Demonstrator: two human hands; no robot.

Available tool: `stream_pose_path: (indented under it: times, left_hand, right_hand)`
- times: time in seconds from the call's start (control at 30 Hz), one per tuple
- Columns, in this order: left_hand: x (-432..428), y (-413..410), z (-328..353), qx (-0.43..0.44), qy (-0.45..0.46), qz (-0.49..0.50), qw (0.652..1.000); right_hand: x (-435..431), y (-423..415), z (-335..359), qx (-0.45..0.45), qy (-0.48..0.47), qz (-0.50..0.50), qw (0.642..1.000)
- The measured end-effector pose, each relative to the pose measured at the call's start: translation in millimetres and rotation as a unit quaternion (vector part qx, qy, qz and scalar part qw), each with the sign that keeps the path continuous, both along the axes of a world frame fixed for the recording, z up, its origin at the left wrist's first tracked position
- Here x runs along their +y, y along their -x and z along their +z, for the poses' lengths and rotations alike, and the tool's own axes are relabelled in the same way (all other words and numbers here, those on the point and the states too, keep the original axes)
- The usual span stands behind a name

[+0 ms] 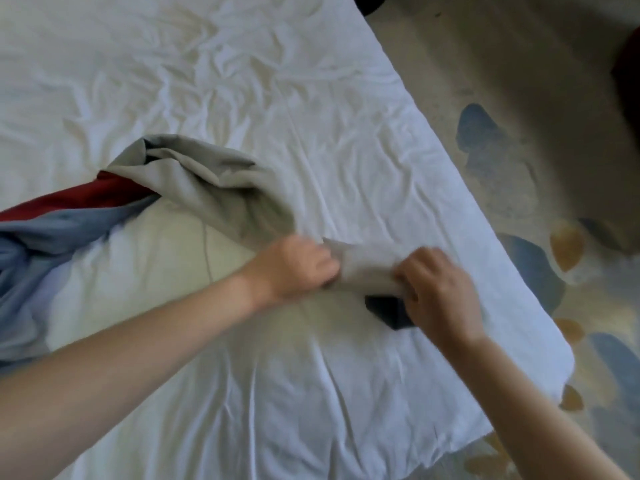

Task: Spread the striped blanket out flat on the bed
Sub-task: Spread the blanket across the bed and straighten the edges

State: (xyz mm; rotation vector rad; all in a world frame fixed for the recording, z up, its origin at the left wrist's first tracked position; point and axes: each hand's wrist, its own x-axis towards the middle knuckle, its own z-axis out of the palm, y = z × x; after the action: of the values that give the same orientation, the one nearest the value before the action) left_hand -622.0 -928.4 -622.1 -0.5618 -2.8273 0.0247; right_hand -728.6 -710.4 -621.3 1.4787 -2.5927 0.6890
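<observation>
Both hands on the striped blanket (194,183), head view only. Left hand (298,265) is curled closed on the grey band, right hand (438,289) is pinching the same twisted end just beside it, with a dark navy bit poking out under the right fingers (408,292). Short stretch of grey cloth is held taut between them, probably hunting for an edge or corner to open it from. Blanket itself is still bunched into a rope: grey loop arcs up over the white sheet (311,98), red and blue bands trail off the left edge of frame. It sits on the bed's near-left part, most of the mattress is bare and wrinkled. Patterned floor (519,202) runs along the right side. Spreading hardly begun by my read. No brands, labels or readable writing anywhere; frame is motion-blurred around the hands
</observation>
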Motion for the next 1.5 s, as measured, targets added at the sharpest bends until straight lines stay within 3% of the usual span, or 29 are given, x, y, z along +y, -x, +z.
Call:
stream_pose_path:
  times: [0.23,0.4,0.5,0.6,0.67,0.73,0.8,0.93,1.03,1.27,1.5]
  left_hand:
    - [33.0,-74.7,-52.6,-0.156,0.049,-0.005,0.986]
    - [23.4,-79.6,-40.8,-0.271,-0.027,0.018,0.962]
    - [8.1,-65.0,-31.4,-0.248,-0.044,0.057,0.966]
    - [-11.9,-40.7,-25.2,-0.169,-0.054,0.152,0.972]
    - [-29.2,-21.9,-23.9,-0.148,-0.046,0.226,0.962]
    - [-46.6,-7.5,-28.4,-0.212,-0.02,0.268,0.94]
    - [-57.9,3.3,-33.3,-0.276,0.034,0.263,0.924]
    - [-59.6,9.0,-32.0,-0.288,0.077,0.246,0.922]
    - [-58.6,1.9,-22.4,-0.182,0.033,0.227,0.956]
    - [-15.3,-9.2,-6.7,-0.084,0.0,0.152,0.985]
    - [45.6,18.1,-18.5,-0.149,-0.082,0.189,0.967]
  right_hand:
    - [49.5,-93.9,-62.1,-0.022,-0.169,0.084,0.982]
    - [35.5,-96.1,-45.0,-0.074,-0.173,0.08,0.979]
    - [17.5,-79.6,-30.1,-0.058,-0.145,0.067,0.985]
    - [-8.0,-64.7,-24.6,-0.055,-0.116,0.018,0.992]
    - [-26.1,-57.7,-26.7,-0.057,-0.161,-0.03,0.985]
    - [-39.6,-49.8,-34.0,-0.085,-0.247,-0.102,0.96]
    - [-47.5,-43.9,-43.2,-0.124,-0.307,-0.155,0.931]
    - [-48.5,-38.7,-47.2,-0.127,-0.292,-0.131,0.939]
    - [-34.5,-14.8,-39.1,-0.095,-0.252,-0.149,0.951]
    - [-1.0,48.4,-2.1,-0.006,-0.189,-0.211,0.959]
    - [32.1,58.0,-10.1,-0.025,-0.244,-0.286,0.926]
